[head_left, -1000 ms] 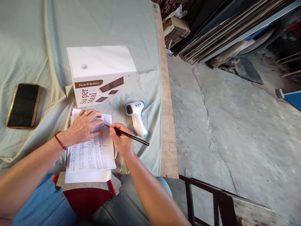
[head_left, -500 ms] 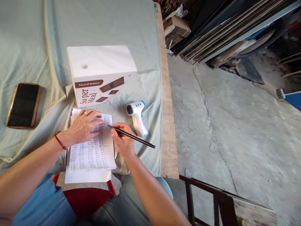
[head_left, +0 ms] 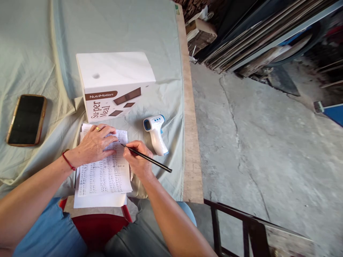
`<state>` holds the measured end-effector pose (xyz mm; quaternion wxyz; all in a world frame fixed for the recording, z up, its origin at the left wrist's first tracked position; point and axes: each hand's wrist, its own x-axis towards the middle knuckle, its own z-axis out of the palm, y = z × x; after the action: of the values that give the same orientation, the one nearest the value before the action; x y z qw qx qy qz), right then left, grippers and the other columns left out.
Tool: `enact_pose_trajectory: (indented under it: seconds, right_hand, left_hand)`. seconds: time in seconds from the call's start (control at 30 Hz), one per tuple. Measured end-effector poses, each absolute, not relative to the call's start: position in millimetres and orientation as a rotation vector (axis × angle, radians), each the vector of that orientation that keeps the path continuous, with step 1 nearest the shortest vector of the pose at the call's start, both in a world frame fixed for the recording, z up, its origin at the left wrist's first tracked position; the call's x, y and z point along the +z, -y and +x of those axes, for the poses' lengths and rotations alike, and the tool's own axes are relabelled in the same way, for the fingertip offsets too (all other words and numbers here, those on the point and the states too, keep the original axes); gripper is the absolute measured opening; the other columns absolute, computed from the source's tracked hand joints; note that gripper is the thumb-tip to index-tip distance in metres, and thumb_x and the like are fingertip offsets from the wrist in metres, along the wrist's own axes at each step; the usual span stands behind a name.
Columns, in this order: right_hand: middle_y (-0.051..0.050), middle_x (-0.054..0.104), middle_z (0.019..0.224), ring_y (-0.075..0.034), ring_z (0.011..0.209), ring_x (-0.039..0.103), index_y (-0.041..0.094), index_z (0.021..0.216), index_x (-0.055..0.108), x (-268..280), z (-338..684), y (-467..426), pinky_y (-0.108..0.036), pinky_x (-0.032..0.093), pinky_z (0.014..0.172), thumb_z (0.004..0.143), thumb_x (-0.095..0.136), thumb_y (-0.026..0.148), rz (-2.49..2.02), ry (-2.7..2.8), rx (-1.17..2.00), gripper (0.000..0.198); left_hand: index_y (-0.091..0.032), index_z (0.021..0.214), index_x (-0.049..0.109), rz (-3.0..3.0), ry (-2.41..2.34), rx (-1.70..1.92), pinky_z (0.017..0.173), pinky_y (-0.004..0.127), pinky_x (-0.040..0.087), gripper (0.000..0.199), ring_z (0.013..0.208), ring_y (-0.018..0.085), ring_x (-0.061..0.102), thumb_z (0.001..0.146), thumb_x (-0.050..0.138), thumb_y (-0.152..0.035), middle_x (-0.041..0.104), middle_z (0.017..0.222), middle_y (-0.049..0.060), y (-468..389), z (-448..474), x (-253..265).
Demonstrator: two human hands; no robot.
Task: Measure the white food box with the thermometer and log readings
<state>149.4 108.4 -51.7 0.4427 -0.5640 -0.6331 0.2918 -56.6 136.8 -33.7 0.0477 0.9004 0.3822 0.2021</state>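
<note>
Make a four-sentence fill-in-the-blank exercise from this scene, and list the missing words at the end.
1. The right hand grips a slim writing tool whose barrel is ____.
2. The left hand rests on the papers, and the cord around its wrist is ____.
3. The white letters on the brown label of the box spell ____.
4. In the picture, the phone lies to the ____ of the box.

Missing words: black; red; NutriMotion; left.
</note>
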Motion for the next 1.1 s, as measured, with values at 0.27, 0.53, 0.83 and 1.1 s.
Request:
enact_pose_trajectory:
  seconds: [0.27,0.53,0.83,1.1]
  right_hand:
    - [0.005,0.065,0.062,-0.012,0.053,0.057,0.024,0.076,0.064,-52.3,150.8,-110.0,-0.025,0.047,0.054,0.082,0.059,0.027,-1.348,1.656,0.663,0.008]
    - [0.004,0.066,0.062,-0.012,0.052,0.057,0.024,0.076,0.064,-53.0,149.6,-110.0,-0.025,0.046,0.053,0.082,0.059,0.029,-1.342,1.645,0.668,0.010]
    - [0.004,0.066,0.065,-0.012,0.056,0.059,0.024,0.080,0.065,-56.3,149.9,-110.0,-0.026,0.049,0.056,0.085,0.059,0.029,-1.338,1.665,0.643,0.008]
    - [0.004,0.066,0.065,-0.013,0.056,0.059,0.024,0.079,0.063,-55.7,151.1,-110.1,-0.026,0.050,0.057,0.084,0.060,0.027,-1.330,1.679,0.635,0.007]
  left_hand:
    - [-0.020,0.107,0.068,2.742,-1.176,0.571,0.088,0.043,0.048,0.022,0.111,0.029,0.059,0.089,0.075,-0.030,0.065,0.119,0.010,-136.1,-56.0,-32.5]
    - [-0.018,0.107,0.069,2.748,-1.159,0.594,0.088,0.043,0.048,0.022,0.110,0.029,0.059,0.089,0.075,-0.030,0.066,0.118,0.010,-137.0,-56.9,-31.9]
    - [-0.019,0.107,0.069,2.745,-1.171,0.592,0.088,0.043,0.048,0.021,0.111,0.029,0.058,0.090,0.074,-0.031,0.065,0.118,0.009,-136.9,-57.1,-33.2]
    - [-0.019,0.107,0.070,2.750,-1.174,0.576,0.088,0.043,0.048,0.023,0.111,0.029,0.058,0.089,0.075,-0.031,0.065,0.118,0.010,-136.7,-56.3,-33.3]
